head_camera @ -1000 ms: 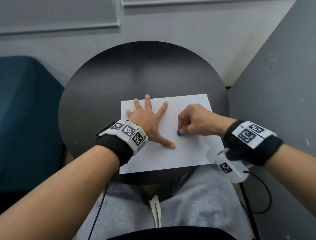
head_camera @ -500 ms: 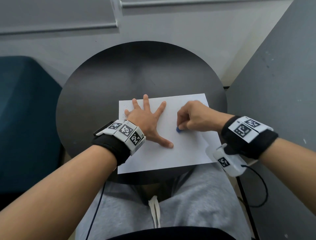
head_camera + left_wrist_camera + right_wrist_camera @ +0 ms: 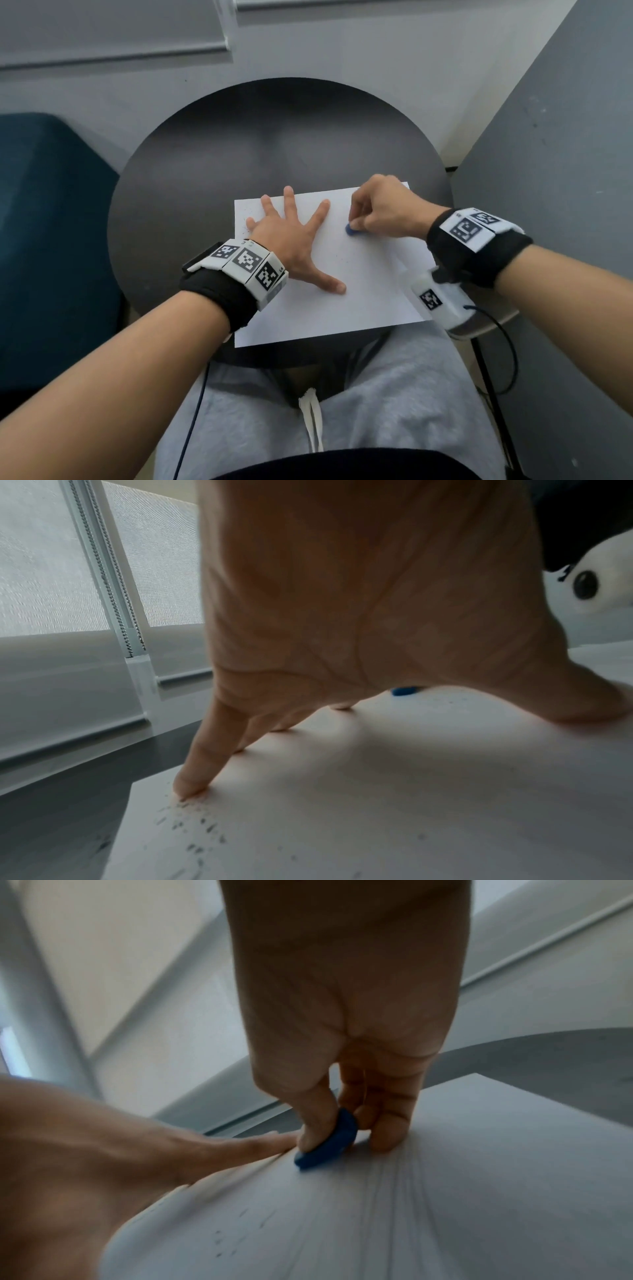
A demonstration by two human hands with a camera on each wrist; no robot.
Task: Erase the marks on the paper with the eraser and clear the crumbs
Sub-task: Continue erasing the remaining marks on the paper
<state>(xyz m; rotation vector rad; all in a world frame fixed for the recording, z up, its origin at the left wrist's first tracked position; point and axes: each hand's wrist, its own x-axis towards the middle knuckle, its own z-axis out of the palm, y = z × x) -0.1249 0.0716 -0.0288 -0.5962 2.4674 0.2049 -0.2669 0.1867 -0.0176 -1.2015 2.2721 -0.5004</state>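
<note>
A white sheet of paper (image 3: 359, 294) lies on the round black table (image 3: 212, 164). My left hand (image 3: 291, 236) rests flat on the sheet with fingers spread, holding it down. My right hand (image 3: 380, 212) pinches a small blue eraser (image 3: 350, 230) between thumb and fingers, its lower edge on the paper (image 3: 479, 1191) just right of the left index finger. The eraser (image 3: 327, 1145) shows clearly in the right wrist view, and as a blue sliver (image 3: 404, 690) under the left palm. Dark crumbs (image 3: 195, 823) lie by the left little finger near the sheet's left edge.
The table's near edge sits above my grey-trousered lap (image 3: 376, 411). A dark blue seat (image 3: 44, 240) stands to the left and a grey panel (image 3: 565, 171) to the right. Window blinds (image 3: 51, 561) are behind the table.
My right hand has slid the eraser away from me, up the sheet toward its far right part. The left hand stays spread on the paper.
</note>
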